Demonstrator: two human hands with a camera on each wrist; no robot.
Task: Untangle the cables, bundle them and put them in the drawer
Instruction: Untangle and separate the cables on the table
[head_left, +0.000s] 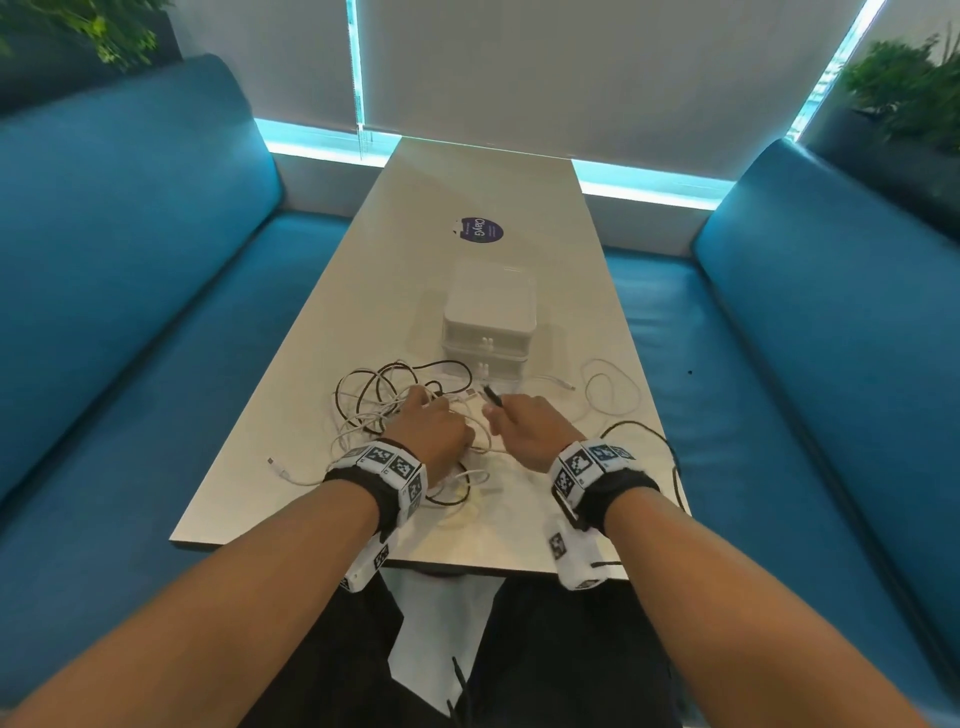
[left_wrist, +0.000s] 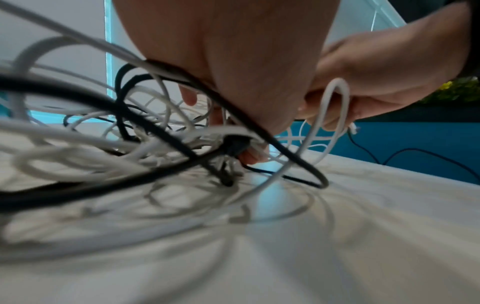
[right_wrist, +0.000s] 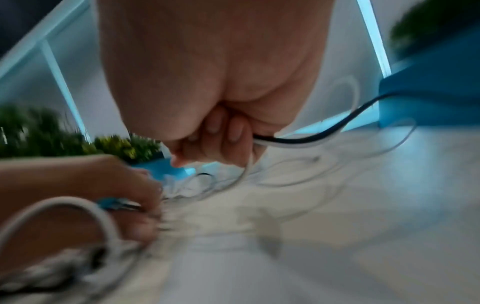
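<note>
A tangle of white and black cables (head_left: 384, 405) lies on the pale table (head_left: 415, 208), in front of a white two-drawer unit (head_left: 488, 312) whose drawers are shut. My left hand (head_left: 423, 400) reaches down into the tangle. In the left wrist view its fingertips (left_wrist: 253, 156) pinch cables around a dark plug (left_wrist: 233, 144). My right hand (head_left: 498, 410) is just to the right, its fingers (right_wrist: 233, 131) curled around a black cable (right_wrist: 298, 140) and a white one beside it. The black plug end (head_left: 491, 395) sticks out above that fist.
A loose white cable loop (head_left: 613, 389) lies right of the drawers, and a black cable (head_left: 670, 457) hangs over the table's right edge. Another white plug end (head_left: 280, 467) lies at the left. Blue sofas (head_left: 156, 312) flank the table; a purple sticker (head_left: 482, 230) is farther back.
</note>
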